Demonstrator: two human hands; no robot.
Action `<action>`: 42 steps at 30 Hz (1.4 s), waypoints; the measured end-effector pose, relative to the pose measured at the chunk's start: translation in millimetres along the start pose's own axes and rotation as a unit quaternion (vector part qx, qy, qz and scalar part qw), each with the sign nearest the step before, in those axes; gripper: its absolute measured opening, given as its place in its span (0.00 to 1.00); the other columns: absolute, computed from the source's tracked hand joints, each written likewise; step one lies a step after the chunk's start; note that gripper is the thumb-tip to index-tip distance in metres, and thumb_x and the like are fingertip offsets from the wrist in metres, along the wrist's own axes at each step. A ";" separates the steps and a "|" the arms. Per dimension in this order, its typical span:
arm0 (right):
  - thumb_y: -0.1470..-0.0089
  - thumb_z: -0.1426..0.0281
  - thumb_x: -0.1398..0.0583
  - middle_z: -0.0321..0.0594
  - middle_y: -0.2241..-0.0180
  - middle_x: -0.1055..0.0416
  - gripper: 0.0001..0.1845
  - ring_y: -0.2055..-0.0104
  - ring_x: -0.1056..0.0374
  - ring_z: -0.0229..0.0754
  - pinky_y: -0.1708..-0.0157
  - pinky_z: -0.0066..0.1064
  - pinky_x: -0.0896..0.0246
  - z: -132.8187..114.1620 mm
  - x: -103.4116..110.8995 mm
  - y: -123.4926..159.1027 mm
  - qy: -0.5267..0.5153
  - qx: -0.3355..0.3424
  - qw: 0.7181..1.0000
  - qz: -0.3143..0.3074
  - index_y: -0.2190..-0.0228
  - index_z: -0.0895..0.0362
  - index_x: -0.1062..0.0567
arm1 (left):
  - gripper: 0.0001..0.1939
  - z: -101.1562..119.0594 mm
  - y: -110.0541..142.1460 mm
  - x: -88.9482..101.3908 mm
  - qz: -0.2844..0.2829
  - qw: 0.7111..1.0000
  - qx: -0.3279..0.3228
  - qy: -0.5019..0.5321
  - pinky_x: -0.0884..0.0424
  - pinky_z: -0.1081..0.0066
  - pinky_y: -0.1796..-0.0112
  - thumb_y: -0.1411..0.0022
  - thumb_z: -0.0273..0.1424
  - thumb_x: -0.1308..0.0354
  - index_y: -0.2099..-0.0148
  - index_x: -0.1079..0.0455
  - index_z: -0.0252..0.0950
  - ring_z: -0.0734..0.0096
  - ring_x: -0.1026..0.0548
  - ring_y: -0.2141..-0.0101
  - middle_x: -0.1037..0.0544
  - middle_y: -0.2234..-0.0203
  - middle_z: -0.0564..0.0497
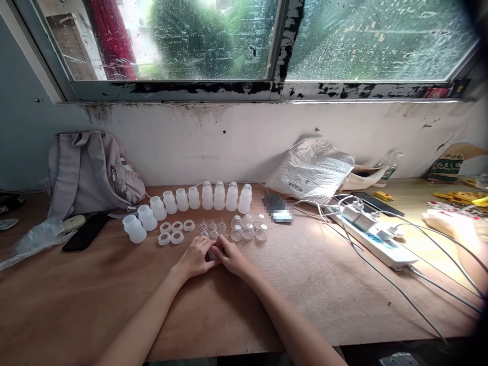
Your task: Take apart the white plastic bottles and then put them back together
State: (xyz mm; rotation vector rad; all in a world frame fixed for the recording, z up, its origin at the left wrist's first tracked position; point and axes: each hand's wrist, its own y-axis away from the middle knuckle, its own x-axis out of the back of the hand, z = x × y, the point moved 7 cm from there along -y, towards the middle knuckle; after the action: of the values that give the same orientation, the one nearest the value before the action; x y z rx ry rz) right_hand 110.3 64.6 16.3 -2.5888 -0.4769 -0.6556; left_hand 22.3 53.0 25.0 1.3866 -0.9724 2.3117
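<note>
My left hand (197, 257) and my right hand (231, 256) meet at the middle of the table, fingers closed around a small translucent ridged piece (212, 254). It looks like a baby bottle ring, mostly covered by the fingers. Just beyond lie several clear bottle nipples (212, 225). Left of these sit several translucent collar rings (177, 226), and to the right stand several clear dome caps (248, 231). Behind them runs a row of frosted baby bottles: the left ones are open-necked (134, 230), while those on the right have clear tops (232, 198).
A grey backpack (91, 170), a black phone (86, 232) and a plastic bag (40, 239) lie left. Rightward are a silver bubble bag (314, 168), a white power strip (381, 244) with trailing cables, and another person's hand (448, 223). The table's front edge is near my forearms.
</note>
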 end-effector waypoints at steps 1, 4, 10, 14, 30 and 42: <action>0.48 0.70 0.51 0.30 0.78 0.43 0.06 0.76 0.46 0.33 0.75 0.24 0.49 -0.4 -0.4 -0.1 -0.007 0.002 1.000 -0.002 0.75 0.54 0.45 | 0.14 -0.2 0.0 -0.1 0.001 1.000 0.000 0.000 0.39 0.63 0.58 0.49 0.36 0.46 0.60 0.36 0.36 0.63 0.34 0.60 0.29 0.64 0.48; 0.48 0.72 0.51 0.31 0.76 0.42 0.04 0.74 0.44 0.34 0.72 0.24 0.48 -3.3 -2.7 -0.3 -0.031 0.020 0.999 -0.015 0.74 0.54 0.45 | 0.12 -1.0 0.0 -0.1 0.004 1.000 0.000 -0.005 0.38 0.64 0.59 0.49 0.35 0.46 0.62 0.36 0.36 0.64 0.34 0.62 0.29 0.67 0.48; 0.49 0.75 0.53 0.33 0.74 0.41 0.04 0.72 0.43 0.35 0.71 0.26 0.47 -6.0 -3.8 -0.7 -0.033 0.041 0.999 -0.012 0.71 0.55 0.45 | 0.11 -2.1 0.4 0.4 0.003 1.000 0.002 -0.017 0.37 0.66 0.61 0.50 0.33 0.46 0.63 0.36 0.35 0.65 0.33 0.64 0.29 0.68 0.48; 0.50 0.76 0.53 0.33 0.74 0.41 0.05 0.73 0.44 0.34 0.71 0.25 0.48 -5.7 -5.0 -1.0 -0.025 0.047 0.998 -0.015 0.71 0.54 0.45 | 0.11 -2.5 0.6 0.3 0.005 1.000 -0.001 -0.019 0.37 0.66 0.62 0.51 0.32 0.45 0.64 0.36 0.35 0.66 0.33 0.64 0.29 0.68 0.49; 0.60 0.77 0.51 0.29 0.78 0.44 0.10 0.77 0.47 0.34 0.75 0.24 0.50 -2.9 -2.3 -0.3 0.016 0.007 1.000 0.021 0.72 0.54 0.46 | 0.15 -2.2 -0.1 3.8 -0.013 0.999 0.009 -0.043 0.38 0.67 0.61 0.51 0.34 0.45 0.59 0.36 0.37 0.66 0.36 0.63 0.33 0.66 0.49; 0.59 0.76 0.49 0.29 0.79 0.42 0.11 0.77 0.44 0.34 0.75 0.24 0.50 -5.5 -1.0 0.3 0.057 0.003 0.998 0.013 0.70 0.54 0.43 | 0.15 -5.2 0.1 6.7 -0.011 0.999 0.012 -0.048 0.38 0.67 0.61 0.51 0.34 0.45 0.59 0.36 0.37 0.66 0.36 0.64 0.33 0.66 0.49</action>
State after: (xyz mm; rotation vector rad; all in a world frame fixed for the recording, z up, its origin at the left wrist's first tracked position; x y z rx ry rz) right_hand 107.5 61.5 20.1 -2.5313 -0.4077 -0.7876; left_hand 15.4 55.7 29.1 1.5228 -0.9526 2.2666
